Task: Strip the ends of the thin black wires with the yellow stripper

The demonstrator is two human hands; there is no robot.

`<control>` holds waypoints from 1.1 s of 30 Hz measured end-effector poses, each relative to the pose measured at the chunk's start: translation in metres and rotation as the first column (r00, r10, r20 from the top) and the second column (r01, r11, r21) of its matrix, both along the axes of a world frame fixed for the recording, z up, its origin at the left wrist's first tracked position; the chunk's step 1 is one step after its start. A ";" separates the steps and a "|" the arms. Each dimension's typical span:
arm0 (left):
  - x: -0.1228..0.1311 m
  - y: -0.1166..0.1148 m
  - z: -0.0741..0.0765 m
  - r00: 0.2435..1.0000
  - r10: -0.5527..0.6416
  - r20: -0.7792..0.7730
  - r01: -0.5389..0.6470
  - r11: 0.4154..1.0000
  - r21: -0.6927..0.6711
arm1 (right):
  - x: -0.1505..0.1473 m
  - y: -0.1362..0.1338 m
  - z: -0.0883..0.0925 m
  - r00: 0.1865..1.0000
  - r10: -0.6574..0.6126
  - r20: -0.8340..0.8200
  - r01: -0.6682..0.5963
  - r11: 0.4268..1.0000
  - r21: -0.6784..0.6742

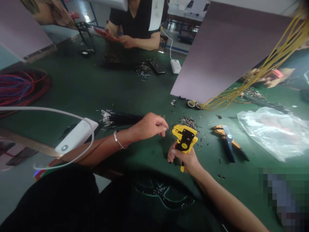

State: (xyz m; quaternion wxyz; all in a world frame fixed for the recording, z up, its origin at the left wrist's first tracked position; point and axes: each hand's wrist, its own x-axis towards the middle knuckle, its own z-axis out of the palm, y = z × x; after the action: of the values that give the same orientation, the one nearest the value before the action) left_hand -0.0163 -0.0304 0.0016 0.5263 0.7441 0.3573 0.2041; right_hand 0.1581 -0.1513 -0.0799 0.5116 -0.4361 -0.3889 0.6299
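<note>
A yellow and black wire stripper [185,137] is gripped in my right hand [184,156], its jaws pointing up and to the left. Just left of those jaws, my left hand [153,125] is closed in a pinch; whatever thin thing may be between its fingertips is too small to make out. Behind that hand lies a bundle of black wires [125,118] with bare silvery ends toward the left. Short cut wire scraps [189,122] are heaped just beyond the stripper.
Orange and blue pliers [228,140] and a clear plastic bag [272,132] lie to the right. Yellow wires [263,71] hang beside a pale panel [231,48], near tape rolls [195,104]. A white device [76,135] with a cable sits left. Across the table, a person [135,29] holds something red.
</note>
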 end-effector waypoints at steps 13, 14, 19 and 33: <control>0.003 -0.010 0.000 1.000 0.004 0.019 -0.003 1.000 -0.029 | 0.000 0.000 0.016 0.998 -0.041 0.040 0.037 0.996 0.076; 0.004 -0.011 -0.001 1.000 0.000 0.025 0.001 0.999 -0.039 | 0.000 0.001 0.017 0.998 -0.050 0.044 0.046 0.996 0.078; 0.008 -0.017 -0.005 1.000 -0.007 0.013 0.008 0.997 -0.073 | 0.001 0.004 0.022 0.995 -0.092 0.028 0.088 0.991 0.105; 0.015 -0.031 -0.017 0.997 -0.046 0.067 0.065 0.946 -0.318 | 0.003 0.002 0.022 0.953 -0.177 0.247 0.148 0.980 0.132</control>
State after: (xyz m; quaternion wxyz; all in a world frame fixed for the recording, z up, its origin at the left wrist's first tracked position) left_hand -0.0015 -0.0610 -0.0151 0.6557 0.6525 0.3489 0.1505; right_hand 0.1612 -0.1490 -0.0580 0.5306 -0.5151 -0.4496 0.5009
